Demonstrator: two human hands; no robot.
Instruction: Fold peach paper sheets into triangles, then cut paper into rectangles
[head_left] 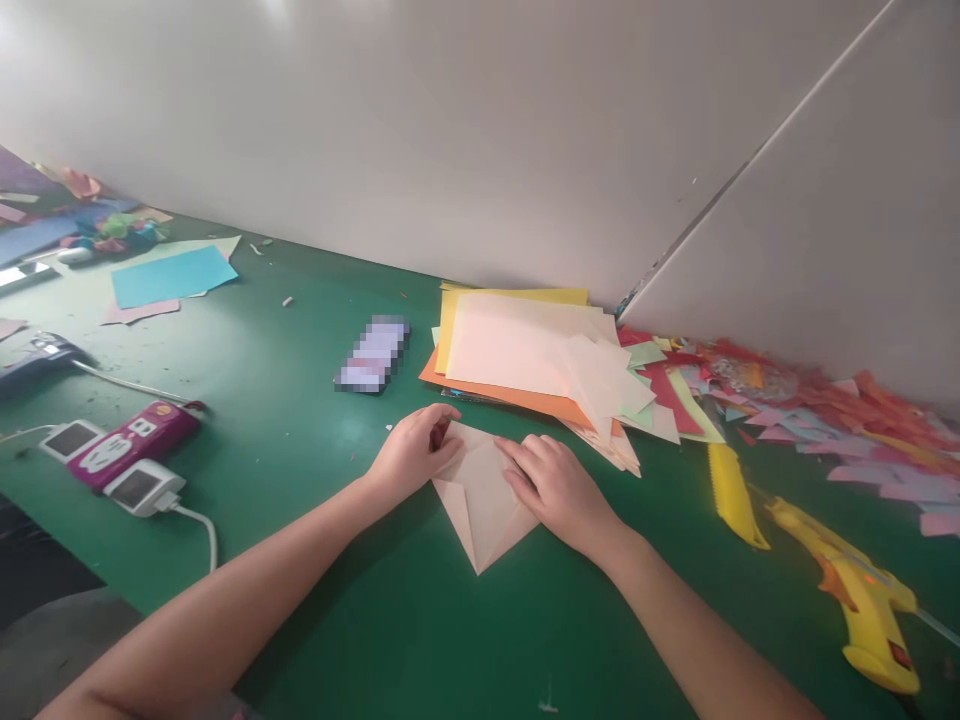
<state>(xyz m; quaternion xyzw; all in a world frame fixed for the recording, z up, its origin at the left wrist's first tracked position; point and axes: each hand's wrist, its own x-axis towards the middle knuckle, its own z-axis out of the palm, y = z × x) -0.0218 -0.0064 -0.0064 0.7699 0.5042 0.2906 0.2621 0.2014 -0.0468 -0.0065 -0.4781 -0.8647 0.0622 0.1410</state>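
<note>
A pale cream sheet of paper (484, 505) lies folded on the green table, its sides turned inward to a point that faces me. At its upper left edge, my left hand (415, 447) is closed, with thumb and curled fingers pinching the paper. My right hand (551, 485) rests on the right side of the same sheet, its fingers stretched out and pressing it flat. Parts of the sheet's upper edge are hidden under both hands. Just beyond them sits a stack of coloured paper (517, 335), with cream sheets on top and yellow and orange ones below.
A phone (373, 354) lies left of the stack. To the right are a yellow cutter (735, 497), a yellow glue gun (862, 590) and a heap of paper scraps (810, 410). A purple power strip (133, 443) with plugged chargers and blue paper (176, 276) are at left. A wall stands behind.
</note>
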